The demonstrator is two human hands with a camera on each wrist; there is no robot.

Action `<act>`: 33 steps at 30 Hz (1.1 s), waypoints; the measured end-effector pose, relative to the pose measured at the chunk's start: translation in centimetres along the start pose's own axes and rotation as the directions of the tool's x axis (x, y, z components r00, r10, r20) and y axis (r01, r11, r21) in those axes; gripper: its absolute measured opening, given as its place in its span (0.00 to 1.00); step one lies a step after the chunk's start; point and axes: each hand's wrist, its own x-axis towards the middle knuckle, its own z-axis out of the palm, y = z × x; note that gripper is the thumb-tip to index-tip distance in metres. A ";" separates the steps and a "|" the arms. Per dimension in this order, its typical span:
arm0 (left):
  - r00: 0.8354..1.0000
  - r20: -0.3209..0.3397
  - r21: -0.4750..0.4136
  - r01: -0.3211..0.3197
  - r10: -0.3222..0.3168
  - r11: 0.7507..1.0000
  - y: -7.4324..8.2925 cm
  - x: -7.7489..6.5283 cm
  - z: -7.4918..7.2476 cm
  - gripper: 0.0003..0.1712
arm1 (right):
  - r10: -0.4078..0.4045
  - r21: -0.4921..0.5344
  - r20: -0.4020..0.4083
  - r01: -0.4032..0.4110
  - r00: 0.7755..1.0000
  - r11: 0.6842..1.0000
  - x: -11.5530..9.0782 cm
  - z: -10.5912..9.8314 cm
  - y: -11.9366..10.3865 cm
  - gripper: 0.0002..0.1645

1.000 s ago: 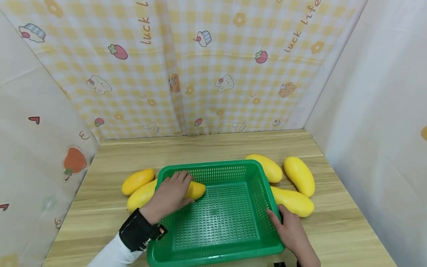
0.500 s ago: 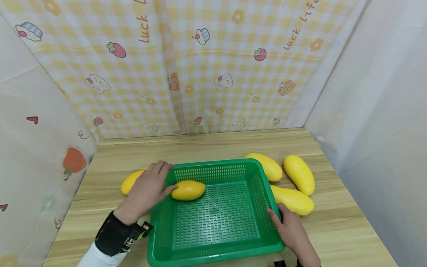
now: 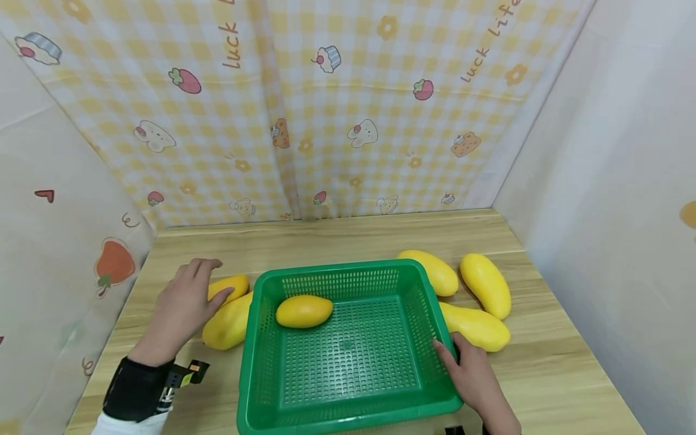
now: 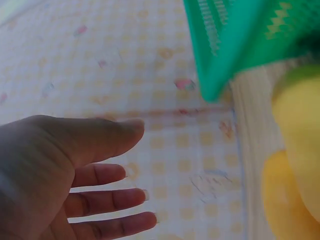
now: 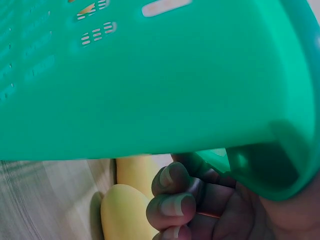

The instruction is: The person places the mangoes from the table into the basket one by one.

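Observation:
A green plastic basket [image 3: 337, 267] with perforated walls sits at the front middle of the table. One yellow mango [image 3: 304, 312] lies inside it, by the left wall. My right hand [image 3: 476, 376] grips the basket's right rim, thumb on the inner side and fingers curled beneath it in the right wrist view. To the left of the basket, my left hand [image 3: 183, 303] hovers beside a small orange-yellow mango [image 3: 235, 286], partly covering it in the head view. Its fingers are loosely spread and hold nothing. A larger yellow mango [image 3: 225, 329] lies just in front, against the basket.
Beyond the basket's right side lie three more yellow mangoes: one at the back [image 3: 435, 275], one farther right [image 3: 486, 286] and one near my right hand [image 3: 478, 327]. A checked cloth [image 3: 331, 169] hangs behind the wooden table [image 3: 326, 238], with pale curtains at both sides.
My left hand has let go of the mango inside the basket, risen over the left rim and moved left to the mangoes outside. The right hand has stayed on the rim.

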 end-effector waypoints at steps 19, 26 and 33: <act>0.965 0.176 -0.099 0.214 -0.195 0.972 -6.6 0.3 2.4 0.30 | -0.034 -0.003 -0.015 0.034 0.999 0.999 0.3 0.1 -0.2 0.22; 0.933 0.275 -0.145 0.280 -0.233 0.949 -7.7 0.5 3.2 0.32 | -0.035 -0.005 -0.016 0.035 0.999 0.999 0.2 0.2 -0.1 0.24; 0.914 0.331 -0.162 0.300 -0.235 0.940 -8.2 0.5 3.9 0.34 | -0.003 0.006 -0.006 0.003 1.000 1.000 -0.1 0.0 0.0 0.25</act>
